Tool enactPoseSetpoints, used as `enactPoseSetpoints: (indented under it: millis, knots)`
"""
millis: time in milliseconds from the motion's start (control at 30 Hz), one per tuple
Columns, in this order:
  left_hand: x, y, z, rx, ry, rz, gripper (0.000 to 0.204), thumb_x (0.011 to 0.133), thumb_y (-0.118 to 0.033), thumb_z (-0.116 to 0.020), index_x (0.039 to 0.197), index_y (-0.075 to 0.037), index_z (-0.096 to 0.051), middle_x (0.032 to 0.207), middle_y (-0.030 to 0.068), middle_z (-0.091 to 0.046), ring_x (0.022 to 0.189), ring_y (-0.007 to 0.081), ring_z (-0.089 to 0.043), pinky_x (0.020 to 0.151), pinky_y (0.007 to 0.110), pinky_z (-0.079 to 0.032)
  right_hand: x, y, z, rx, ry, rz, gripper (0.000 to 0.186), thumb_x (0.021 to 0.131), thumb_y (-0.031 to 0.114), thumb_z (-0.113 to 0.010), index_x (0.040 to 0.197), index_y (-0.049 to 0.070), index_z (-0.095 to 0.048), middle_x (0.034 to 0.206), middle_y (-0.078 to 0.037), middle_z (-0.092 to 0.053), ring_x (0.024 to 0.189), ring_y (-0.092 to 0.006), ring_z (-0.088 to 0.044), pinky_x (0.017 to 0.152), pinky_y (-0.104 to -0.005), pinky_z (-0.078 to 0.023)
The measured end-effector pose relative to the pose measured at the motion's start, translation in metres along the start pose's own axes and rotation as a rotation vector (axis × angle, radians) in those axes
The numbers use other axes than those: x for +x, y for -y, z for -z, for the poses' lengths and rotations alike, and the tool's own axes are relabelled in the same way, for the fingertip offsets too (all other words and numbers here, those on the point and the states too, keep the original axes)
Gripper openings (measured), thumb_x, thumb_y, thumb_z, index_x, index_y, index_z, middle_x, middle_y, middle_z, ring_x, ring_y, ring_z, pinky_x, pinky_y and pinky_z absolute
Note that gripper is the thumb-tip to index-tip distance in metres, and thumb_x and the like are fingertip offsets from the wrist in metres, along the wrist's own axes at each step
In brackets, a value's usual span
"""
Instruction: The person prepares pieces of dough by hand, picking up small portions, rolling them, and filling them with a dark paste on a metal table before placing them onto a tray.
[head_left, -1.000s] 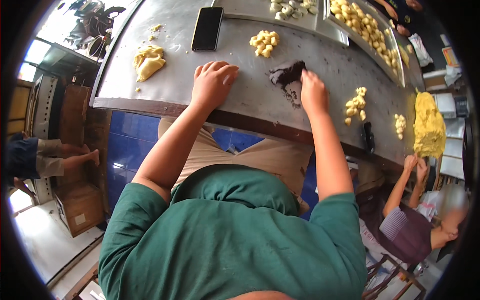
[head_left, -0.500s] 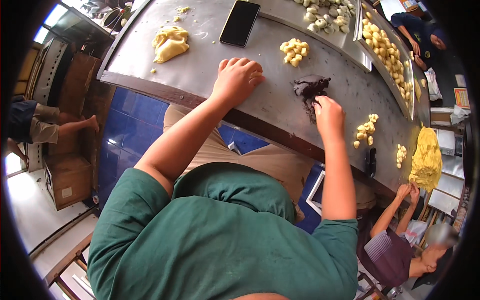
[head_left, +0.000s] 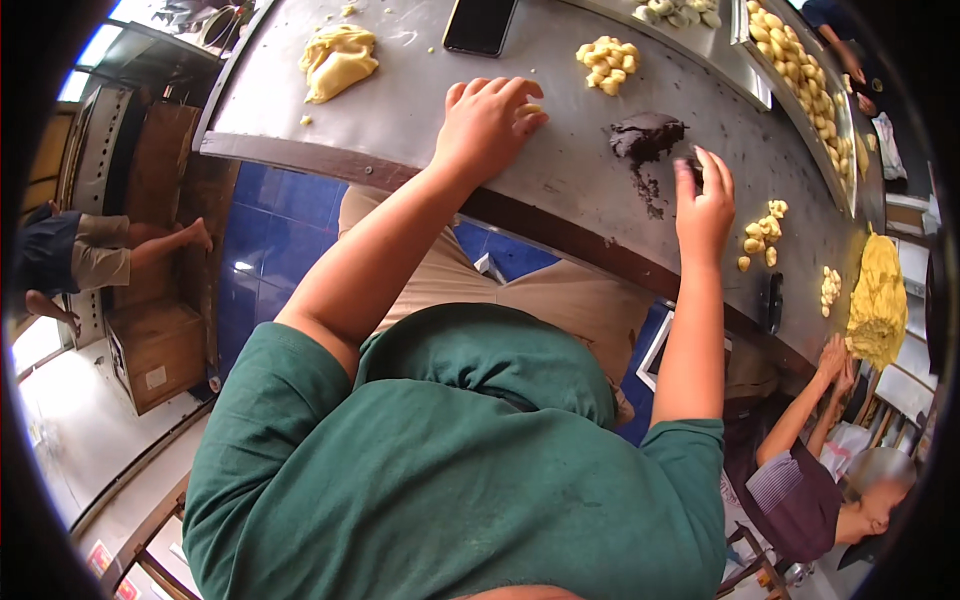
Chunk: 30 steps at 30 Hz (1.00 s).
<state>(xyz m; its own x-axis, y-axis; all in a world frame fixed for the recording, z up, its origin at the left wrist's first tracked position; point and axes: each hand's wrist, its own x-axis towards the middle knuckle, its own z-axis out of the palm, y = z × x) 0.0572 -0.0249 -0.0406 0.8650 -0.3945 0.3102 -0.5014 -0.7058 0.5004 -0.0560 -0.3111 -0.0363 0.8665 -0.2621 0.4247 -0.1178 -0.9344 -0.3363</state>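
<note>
My left hand is over the metal table's near part, its fingers curled round a small pale piece of dough, mostly hidden. Just right of a crumbly mound of dark paste, my right hand is raised, thumb and fingers pinching a dark bit of that paste. Dark crumbs trail from the mound toward the table edge. Beyond the mound sits a cluster of small yellow dough balls. To the right of my right hand lie more small yellow pieces.
A yellow dough lump and a black phone lie on the metal table. Trays of yellow balls and greyish balls stand at the back right. A co-worker's hands touch a large yellow mass.
My right hand has lifted off the dark paste and moved right with a bit of it. My left hand has turned slightly, its fingers still curled. The whole view has shifted.
</note>
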Motion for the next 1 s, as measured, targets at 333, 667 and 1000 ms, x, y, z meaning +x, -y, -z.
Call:
enactPoseSetpoints:
  millis: [333,667,1000]
  knots:
    - [0.002,0.003,0.003,-0.06,-0.01,-0.04,0.022,0.096,-0.036,-0.065,0.109,-0.02,-0.073,0.108,0.002,-0.074,0.117,0.0227,-0.061,0.108,0.042,-0.034,0.019,-0.004,-0.031,-0.089,-0.079,0.083,0.042,0.094,0.008,-0.063,0.136,0.008,-0.06,0.135,-0.02,-0.062,0.124,-0.036,-0.061,0.1,-0.0408,-0.052]
    - [-0.003,0.007,-0.001,0.011,-0.026,-0.012,0.027,0.092,-0.037,-0.07,0.112,-0.02,-0.072,0.112,0.003,-0.067,0.12,0.0245,-0.058,0.11,0.044,-0.033,-0.015,0.025,0.001,0.082,-0.005,0.116,0.026,0.095,0.011,-0.066,0.118,0.0,-0.069,0.113,-0.018,-0.069,0.105,-0.0338,-0.067,0.091,-0.0419,-0.055]
    - [-0.004,0.002,0.013,-0.036,0.019,-0.022,0.024,0.092,-0.033,-0.07,0.109,-0.016,-0.068,0.103,0.0049,-0.068,0.111,0.0259,-0.06,0.103,0.043,-0.037,-0.035,0.01,0.017,0.168,0.18,0.039,0.033,0.095,0.007,-0.06,0.127,0.006,-0.066,0.138,-0.017,-0.061,0.116,-0.0352,-0.065,0.1,-0.0419,-0.053]
